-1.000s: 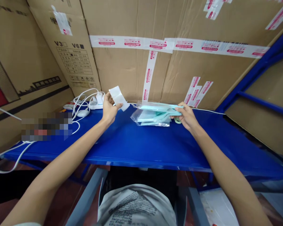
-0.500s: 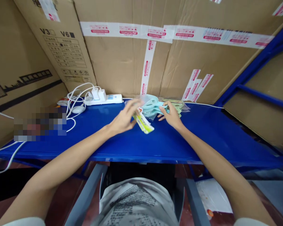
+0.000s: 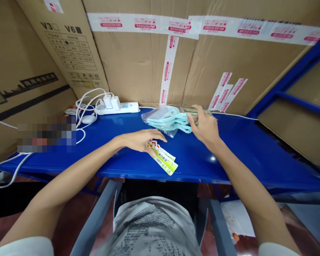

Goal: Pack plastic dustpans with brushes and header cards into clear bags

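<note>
Two hands are down on the blue shelf (image 3: pixel 229 156) here. Left hand (image 3: pixel 140 139) lies flat, fingers spread, pinning the top end of a yellow-green sachet pack (image 3: pixel 162 158) near the front edge, probably so it doesn't slide. Right hand (image 3: pixel 204 126) rests loosely curled on the stack of mint-green plastic pieces in clear bags (image 3: pixel 168 119) further back, fingertips on the handles; can't tell if it's really gripping them. White power strip (image 3: pixel 117 107) with chargers and tangled cables sits off left against the taped cardboard boxes (image 3: pixel 149 64), out of the way.
</note>
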Demonstrator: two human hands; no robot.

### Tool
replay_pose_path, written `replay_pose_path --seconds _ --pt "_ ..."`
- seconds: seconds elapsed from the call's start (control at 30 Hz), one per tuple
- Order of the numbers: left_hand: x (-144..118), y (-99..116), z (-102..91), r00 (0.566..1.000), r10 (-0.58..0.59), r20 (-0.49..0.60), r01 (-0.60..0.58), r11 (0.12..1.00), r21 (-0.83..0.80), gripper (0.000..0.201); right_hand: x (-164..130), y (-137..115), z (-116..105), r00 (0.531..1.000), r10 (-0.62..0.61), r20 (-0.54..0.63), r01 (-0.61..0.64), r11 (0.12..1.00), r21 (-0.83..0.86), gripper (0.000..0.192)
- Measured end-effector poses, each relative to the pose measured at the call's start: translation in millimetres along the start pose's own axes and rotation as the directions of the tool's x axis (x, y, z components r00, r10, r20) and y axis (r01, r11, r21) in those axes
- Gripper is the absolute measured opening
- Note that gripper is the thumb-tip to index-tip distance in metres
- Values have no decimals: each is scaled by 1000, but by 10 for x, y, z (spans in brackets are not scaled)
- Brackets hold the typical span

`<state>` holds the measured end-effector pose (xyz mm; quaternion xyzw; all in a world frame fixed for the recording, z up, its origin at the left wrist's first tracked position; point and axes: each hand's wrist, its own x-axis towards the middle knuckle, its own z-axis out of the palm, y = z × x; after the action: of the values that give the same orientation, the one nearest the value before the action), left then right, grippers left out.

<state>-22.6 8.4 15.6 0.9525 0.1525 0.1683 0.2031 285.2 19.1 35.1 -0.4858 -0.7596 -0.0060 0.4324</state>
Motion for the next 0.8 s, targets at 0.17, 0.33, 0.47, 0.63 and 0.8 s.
replay_pose_path --seconds 0.17,0.33,0.47,0.63,0.8 --pt "21 -4 15 990 -121 74 118 992 49 27 -115 -229 41 925 -250 285 210 964 164 36" --pt "-35 -44 -22 983 -183 14 184 976 -116 28 -160 -310 96 814 -289 504 190 952 240 48" --pt "-106 -60 -41 980 -190 67 195 977 -83 53 -195 -342 92 696 -300 652 219 954 206 64" --pt "-160 6 -71 956 -226 187 225 974 24 39 -323 -434 150 590 -323 740 332 932 143 80" --pt "-139 49 -80 958 -265 113 264 964 26 33 -363 -441 227 591 -315 742 273 944 183 57"
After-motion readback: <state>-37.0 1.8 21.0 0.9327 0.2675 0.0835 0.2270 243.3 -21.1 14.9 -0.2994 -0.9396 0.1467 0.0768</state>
